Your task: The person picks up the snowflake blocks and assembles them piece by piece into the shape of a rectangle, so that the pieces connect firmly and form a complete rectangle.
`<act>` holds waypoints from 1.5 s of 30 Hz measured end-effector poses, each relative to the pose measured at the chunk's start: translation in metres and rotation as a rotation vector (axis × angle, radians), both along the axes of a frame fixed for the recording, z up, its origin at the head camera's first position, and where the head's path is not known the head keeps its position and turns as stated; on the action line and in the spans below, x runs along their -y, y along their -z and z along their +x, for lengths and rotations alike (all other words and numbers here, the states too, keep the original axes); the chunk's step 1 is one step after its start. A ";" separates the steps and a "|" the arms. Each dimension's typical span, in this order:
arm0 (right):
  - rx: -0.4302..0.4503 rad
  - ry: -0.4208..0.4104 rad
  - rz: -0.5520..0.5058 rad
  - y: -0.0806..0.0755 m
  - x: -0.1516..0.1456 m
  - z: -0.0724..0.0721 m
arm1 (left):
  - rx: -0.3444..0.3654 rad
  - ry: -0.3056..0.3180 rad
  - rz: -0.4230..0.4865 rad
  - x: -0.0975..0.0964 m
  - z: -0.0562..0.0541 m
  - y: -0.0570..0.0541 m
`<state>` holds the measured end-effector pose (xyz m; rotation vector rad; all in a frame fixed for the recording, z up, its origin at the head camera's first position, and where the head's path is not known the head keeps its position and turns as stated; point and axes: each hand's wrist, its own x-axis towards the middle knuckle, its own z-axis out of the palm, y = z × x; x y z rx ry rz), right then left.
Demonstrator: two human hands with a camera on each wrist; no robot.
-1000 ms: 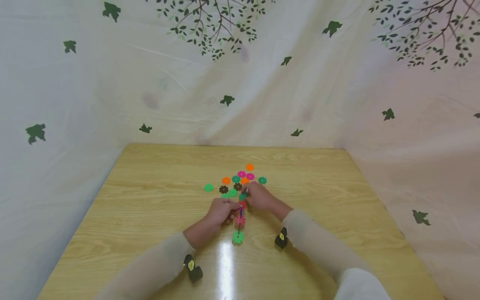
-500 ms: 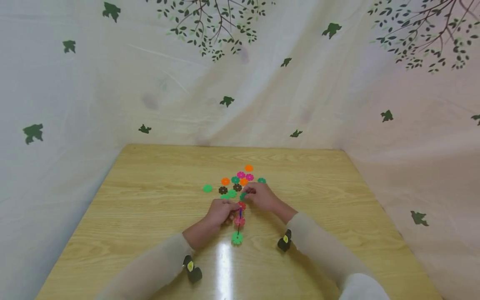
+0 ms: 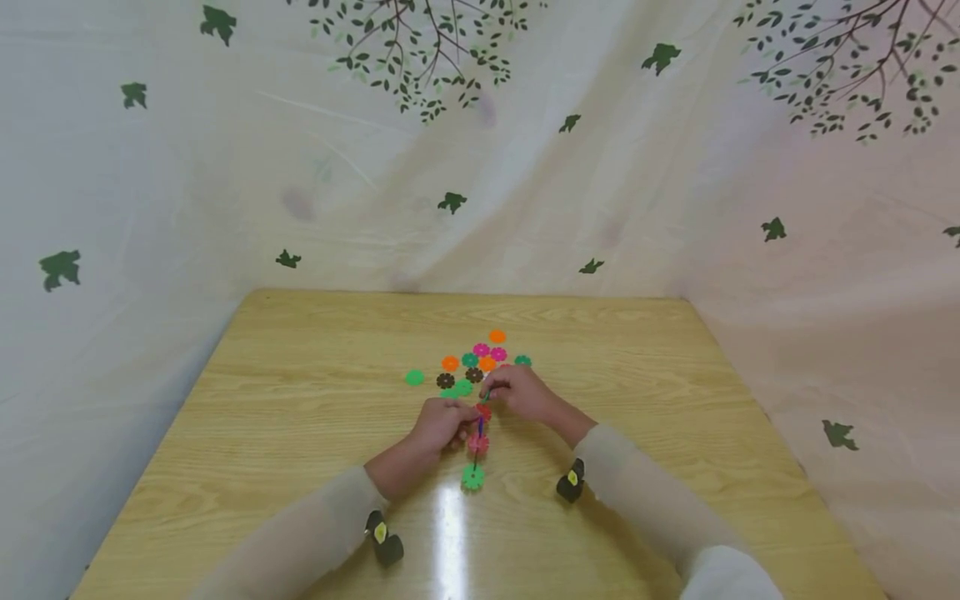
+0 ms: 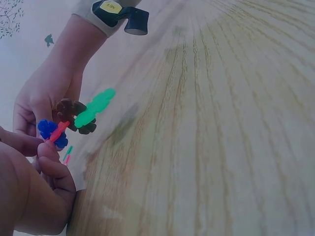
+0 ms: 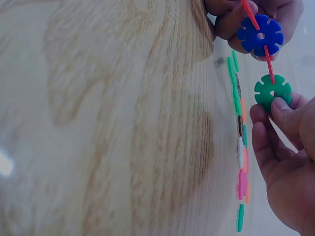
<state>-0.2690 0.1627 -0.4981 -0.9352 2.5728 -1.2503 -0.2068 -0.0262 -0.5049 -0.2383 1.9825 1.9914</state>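
A chain of interlocking notched plastic discs (image 3: 478, 443) runs toward me above the table, with light green, brown, pinkish-red and blue pieces. My left hand (image 3: 442, 422) pinches it near the far end, beside the blue disc (image 5: 261, 35). A red disc (image 5: 269, 64), seen edge-on, links the blue disc to a green disc (image 5: 272, 92) at its notch. My right hand (image 3: 521, 392) pinches that green disc between thumb and fingers. In the left wrist view, the light green disc (image 4: 96, 107) sits in the brown disc (image 4: 66, 108) at the chain's near end.
Loose flower-shaped discs lie just beyond my hands, among them an orange disc (image 3: 450, 363), a dark brown disc (image 3: 446, 381) and a magenta disc (image 3: 482, 350). The wooden table (image 3: 300, 350) ends at a printed cloth backdrop (image 3: 337, 167).
My right hand has drawn slightly to the right and turned the green disc more edge-on in the head view. My left hand keeps its hold on the chain, nearly still.
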 end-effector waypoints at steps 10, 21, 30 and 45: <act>-0.055 -0.042 0.033 -0.004 0.004 0.001 | -0.029 -0.018 0.001 -0.001 0.003 0.000; -0.062 -0.057 0.033 -0.009 0.006 0.004 | -0.043 -0.056 0.000 -0.004 0.005 0.003; -0.003 -0.031 0.040 -0.010 0.002 0.007 | -0.016 0.032 -0.011 -0.003 0.003 -0.003; 0.082 -0.007 0.098 -0.010 -0.002 -0.002 | -0.050 0.103 -0.070 0.000 0.000 -0.001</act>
